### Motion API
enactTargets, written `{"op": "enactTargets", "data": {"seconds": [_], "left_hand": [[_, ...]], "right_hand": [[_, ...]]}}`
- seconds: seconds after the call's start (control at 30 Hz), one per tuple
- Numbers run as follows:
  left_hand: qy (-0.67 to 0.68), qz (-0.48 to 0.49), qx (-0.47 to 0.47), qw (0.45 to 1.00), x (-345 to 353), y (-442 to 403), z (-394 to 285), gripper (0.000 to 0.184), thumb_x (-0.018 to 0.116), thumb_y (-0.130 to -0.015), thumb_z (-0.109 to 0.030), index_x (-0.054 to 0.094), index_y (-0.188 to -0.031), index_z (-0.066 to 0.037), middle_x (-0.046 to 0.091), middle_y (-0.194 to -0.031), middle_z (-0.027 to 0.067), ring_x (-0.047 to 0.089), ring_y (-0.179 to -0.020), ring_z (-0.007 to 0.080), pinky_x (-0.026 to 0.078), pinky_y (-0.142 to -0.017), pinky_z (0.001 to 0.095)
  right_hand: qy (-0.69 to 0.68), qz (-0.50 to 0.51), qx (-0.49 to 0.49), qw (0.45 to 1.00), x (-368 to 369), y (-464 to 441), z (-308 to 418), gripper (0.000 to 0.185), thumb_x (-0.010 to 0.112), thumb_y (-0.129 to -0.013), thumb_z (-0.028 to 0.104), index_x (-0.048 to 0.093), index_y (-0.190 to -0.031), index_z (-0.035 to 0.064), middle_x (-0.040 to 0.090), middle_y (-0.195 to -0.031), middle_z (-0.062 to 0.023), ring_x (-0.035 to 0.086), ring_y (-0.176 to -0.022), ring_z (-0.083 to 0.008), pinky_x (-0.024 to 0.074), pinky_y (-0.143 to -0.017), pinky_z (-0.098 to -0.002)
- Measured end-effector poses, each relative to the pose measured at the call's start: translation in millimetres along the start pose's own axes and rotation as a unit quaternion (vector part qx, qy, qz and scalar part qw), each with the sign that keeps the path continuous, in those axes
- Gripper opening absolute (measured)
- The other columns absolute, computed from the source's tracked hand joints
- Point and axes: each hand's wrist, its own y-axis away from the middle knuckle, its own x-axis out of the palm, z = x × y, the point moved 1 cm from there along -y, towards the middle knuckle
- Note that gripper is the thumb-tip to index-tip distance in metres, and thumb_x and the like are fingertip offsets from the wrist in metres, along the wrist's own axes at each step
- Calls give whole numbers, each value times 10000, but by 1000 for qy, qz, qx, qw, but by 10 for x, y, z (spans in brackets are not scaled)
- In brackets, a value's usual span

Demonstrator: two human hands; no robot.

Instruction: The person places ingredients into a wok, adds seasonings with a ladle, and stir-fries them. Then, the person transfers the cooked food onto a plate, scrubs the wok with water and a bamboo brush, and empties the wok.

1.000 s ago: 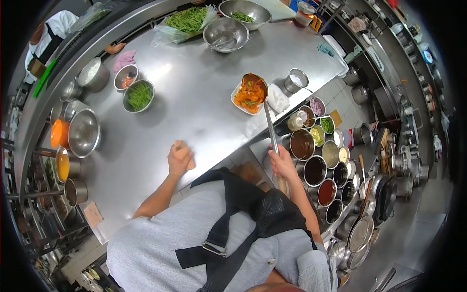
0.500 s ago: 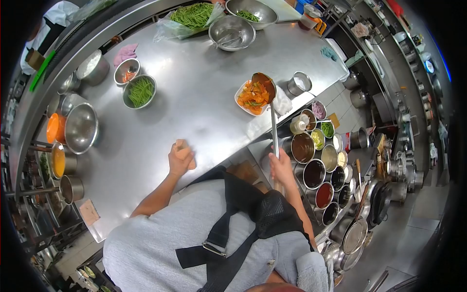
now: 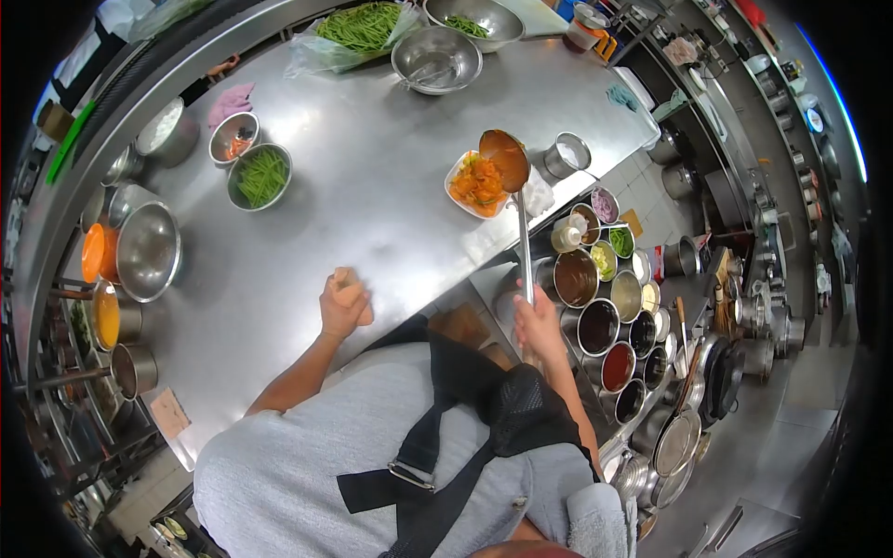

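"Desk [image 3: 307,251] props that left hand [image 3: 345,305], balled up; anything inside?"

"None I can see; rightward sits the white dish [image 3: 454,198] of orange food [image 3: 477,184], ladle [image 3: 523,223] at its edge; I'd keep that low, steady, right hand [image 3: 539,324] wrapped firmly round its handle."

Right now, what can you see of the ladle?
The ladle has a round bowl coated orange-brown and a long, straight handle that looks like metal. The bowl is tilted at the right edge of a white dish of orange food; whether they touch is unclear. The right hand grips the handle, hiding part of it.
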Motion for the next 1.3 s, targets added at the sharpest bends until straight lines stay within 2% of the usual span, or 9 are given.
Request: {"op": "enactTargets", "data": {"seconds": [0.23,0.4,0.73,0.93,1.03,1.3], "left_hand": [[8,3,-11,1000,5,-6,16,555,845,-796,-311,583,-1184,-14,696,-1010,152,694,-916,283,559,-840,394],[6,-2,-2,1000,-9,-12,-34,551,841,-802,-305,587,-1195,-13,694,-1017,155,694,-926,285,556,-846,395],[31,8,-13,999,10,-26,-3,529,832,-810,-271,592,-1200,-9,692,-1020,152,693,-927,288,553,-844,390],[-10,-10,33,999,101,-134,33,518,835,-807,-244,590,-1202,-14,694,-1019,146,691,-923,273,554,-850,384],[32,9,-4,999,138,-176,-9,521,836,-805,-244,590,-1204,-16,697,-1032,150,693,-938,278,555,-856,389],[13,16,3,1000,172,-250,-123,522,842,-803,-238,592,-1204,-16,697,-1051,143,689,-948,258,562,-848,379]], "right_hand": [[-12,6,-3,1000,-28,-24,-4,440,561,-1036,151,441,-1425,-17,477,-644,1,426,-401,-76,372,-361,-252],[-40,28,20,999,-116,17,54,435,560,-1040,151,445,-1437,17,458,-638,10,417,-397,-69,372,-361,-246],[-16,28,8,999,-152,1,120,440,569,-1041,172,446,-1441,36,451,-638,16,418,-404,-69,380,-362,-253],[-21,43,9,999,-103,50,115,446,571,-1038,169,442,-1435,13,452,-636,16,417,-410,-68,379,-363,-254],[-8,48,-15,999,-115,126,94,450,570,-1035,162,440,-1431,-7,459,-637,12,415,-408,-69,374,-363,-255],[69,25,-42,996,-135,255,40,433,572,-1030,155,465,-1421,4,468,-628,25,415,-400,-67,350,-360,-248]]}}
